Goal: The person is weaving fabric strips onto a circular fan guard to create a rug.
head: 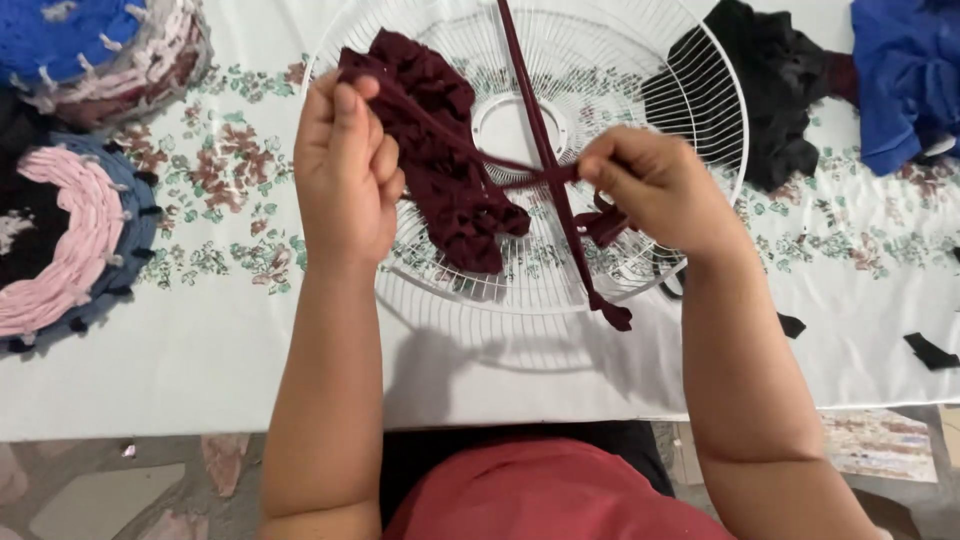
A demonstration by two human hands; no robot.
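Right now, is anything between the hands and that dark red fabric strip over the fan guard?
Nothing visible. The left hand and right hand both already pinch the maroon strip, stretched between them above the white fan guard.

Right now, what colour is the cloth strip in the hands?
Dark maroon cloth strip, seen best in the head view.

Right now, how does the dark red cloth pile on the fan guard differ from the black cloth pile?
The dark red pile lies inside the white fan guard, near the left hand; the black pile drapes over the guard's right rim, untouched. A strip from the red pile runs to the right hand; nothing leads from the black. Both are crumpled fabric.
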